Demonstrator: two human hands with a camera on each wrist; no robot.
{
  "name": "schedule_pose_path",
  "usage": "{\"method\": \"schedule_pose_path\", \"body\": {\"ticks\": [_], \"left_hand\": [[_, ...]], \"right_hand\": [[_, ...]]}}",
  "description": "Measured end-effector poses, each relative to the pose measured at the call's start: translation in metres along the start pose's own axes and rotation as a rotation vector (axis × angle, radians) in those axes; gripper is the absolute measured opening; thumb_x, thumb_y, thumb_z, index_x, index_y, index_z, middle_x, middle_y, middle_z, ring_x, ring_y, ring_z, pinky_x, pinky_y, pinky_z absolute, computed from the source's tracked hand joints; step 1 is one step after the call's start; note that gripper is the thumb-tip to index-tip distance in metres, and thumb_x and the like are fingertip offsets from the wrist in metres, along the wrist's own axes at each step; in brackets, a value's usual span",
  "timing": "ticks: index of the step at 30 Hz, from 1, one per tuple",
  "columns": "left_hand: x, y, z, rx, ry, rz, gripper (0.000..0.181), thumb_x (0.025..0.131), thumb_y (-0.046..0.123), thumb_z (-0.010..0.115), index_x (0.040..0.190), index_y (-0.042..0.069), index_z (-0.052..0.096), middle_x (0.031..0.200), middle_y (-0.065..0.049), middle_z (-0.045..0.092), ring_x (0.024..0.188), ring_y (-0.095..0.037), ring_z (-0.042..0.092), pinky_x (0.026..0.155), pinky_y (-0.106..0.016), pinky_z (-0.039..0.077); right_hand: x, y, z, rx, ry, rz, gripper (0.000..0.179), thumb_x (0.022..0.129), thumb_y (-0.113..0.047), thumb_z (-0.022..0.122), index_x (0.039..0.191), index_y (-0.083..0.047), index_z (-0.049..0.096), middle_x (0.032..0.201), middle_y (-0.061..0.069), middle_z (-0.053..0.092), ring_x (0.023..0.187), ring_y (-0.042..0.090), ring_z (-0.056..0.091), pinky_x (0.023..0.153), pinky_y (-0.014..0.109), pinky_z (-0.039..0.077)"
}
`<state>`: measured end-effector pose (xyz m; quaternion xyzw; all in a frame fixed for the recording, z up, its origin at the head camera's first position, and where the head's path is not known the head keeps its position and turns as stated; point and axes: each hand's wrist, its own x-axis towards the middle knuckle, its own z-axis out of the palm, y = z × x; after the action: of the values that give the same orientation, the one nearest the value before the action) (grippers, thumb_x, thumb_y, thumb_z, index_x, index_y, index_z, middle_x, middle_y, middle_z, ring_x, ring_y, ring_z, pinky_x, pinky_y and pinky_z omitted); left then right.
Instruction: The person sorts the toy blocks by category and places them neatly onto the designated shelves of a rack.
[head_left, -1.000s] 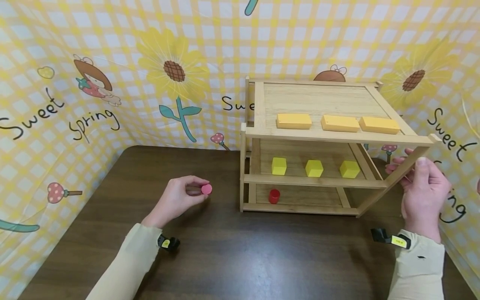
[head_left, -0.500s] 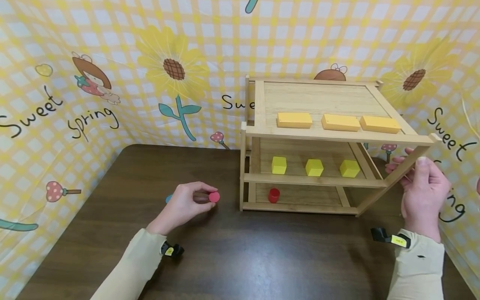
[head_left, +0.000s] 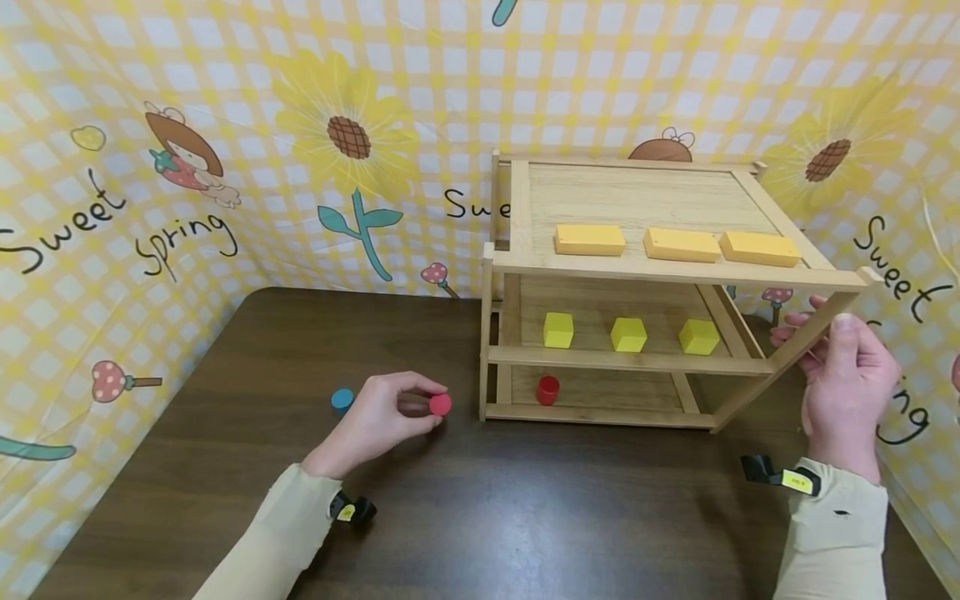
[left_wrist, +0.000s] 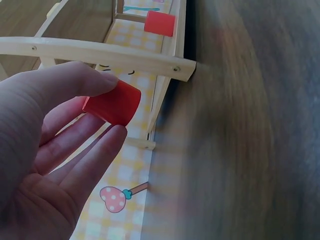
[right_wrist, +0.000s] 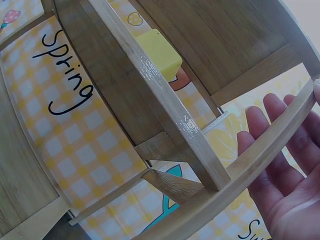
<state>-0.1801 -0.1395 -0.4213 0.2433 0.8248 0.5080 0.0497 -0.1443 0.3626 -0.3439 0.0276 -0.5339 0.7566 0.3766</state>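
Note:
My left hand [head_left: 386, 421] pinches a red cylinder block [head_left: 440, 405] between thumb and fingertips, left of the wooden shelf [head_left: 630, 364]. The left wrist view shows the same red cylinder block [left_wrist: 116, 102] close up, in front of the shelf's side post. On the right, my right hand [head_left: 846, 383] holds the shelf's slanted front post [right_wrist: 250, 162], thumb at the front and fingers reaching behind. Another red cylinder [head_left: 548, 391] stands on the bottom shelf level, toward its left. Behind my left hand, a blue cylinder [head_left: 342, 400] sits on the table.
Three yellow cubes [head_left: 628, 335] stand in a row on the middle level. On the top level lie three orange-yellow rectangular blocks [head_left: 681, 244]. The brown table [head_left: 525, 517] meets a checked yellow cloth [head_left: 420, 100] at the back and sides.
My left hand has moved right and toward me with the red cylinder block, nearing the shelf. The blue cylinder has come into view behind it. My right hand stays on the post.

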Motion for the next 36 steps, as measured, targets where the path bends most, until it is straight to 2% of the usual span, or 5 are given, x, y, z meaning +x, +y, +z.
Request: {"method": "schedule_pose_path", "body": {"ticks": [4, 10, 22, 36], "left_hand": [[-0.001, 0.002, 0.004, -0.004, -0.019, 0.009, 0.033, 0.084, 0.0, 0.083, 0.116, 0.007, 0.074, 0.109, 0.001, 0.071, 0.098, -0.016, 0.072, 0.082, -0.028, 0.059], [0.0, 0.006, 0.011, 0.013, -0.044, 0.024, 0.033, 0.084, 0.0, 0.082, 0.114, 0.008, 0.074, 0.109, 0.004, 0.071, 0.098, -0.014, 0.071, 0.082, -0.028, 0.059], [0.001, 0.01, 0.031, -0.033, -0.116, 0.03, 0.031, 0.083, -0.002, 0.082, 0.111, 0.011, 0.074, 0.108, 0.006, 0.071, 0.095, -0.011, 0.072, 0.082, -0.028, 0.058], [0.006, 0.012, 0.049, -0.051, -0.182, 0.065, 0.032, 0.084, -0.002, 0.082, 0.113, 0.009, 0.074, 0.11, 0.002, 0.071, 0.095, -0.013, 0.072, 0.082, -0.029, 0.059]], "right_hand": [[0.0, 0.0, 0.0, 0.018, 0.005, 0.002, 0.046, 0.102, -0.02, 0.064, 0.122, 0.021, 0.06, 0.093, 0.024, 0.071, 0.072, 0.029, 0.071, 0.072, 0.032, 0.061], [-0.001, 0.0, 0.0, -0.012, 0.002, -0.007, 0.046, 0.102, -0.021, 0.064, 0.122, 0.02, 0.06, 0.093, 0.023, 0.071, 0.073, 0.027, 0.072, 0.073, 0.031, 0.061], [0.0, 0.002, -0.002, 0.006, 0.001, -0.007, 0.046, 0.102, -0.021, 0.064, 0.122, 0.021, 0.06, 0.094, 0.024, 0.071, 0.073, 0.028, 0.072, 0.073, 0.032, 0.061], [0.0, 0.002, -0.001, 0.023, -0.008, -0.016, 0.045, 0.102, -0.018, 0.064, 0.122, 0.022, 0.059, 0.093, 0.024, 0.071, 0.072, 0.028, 0.072, 0.072, 0.032, 0.061]]}}
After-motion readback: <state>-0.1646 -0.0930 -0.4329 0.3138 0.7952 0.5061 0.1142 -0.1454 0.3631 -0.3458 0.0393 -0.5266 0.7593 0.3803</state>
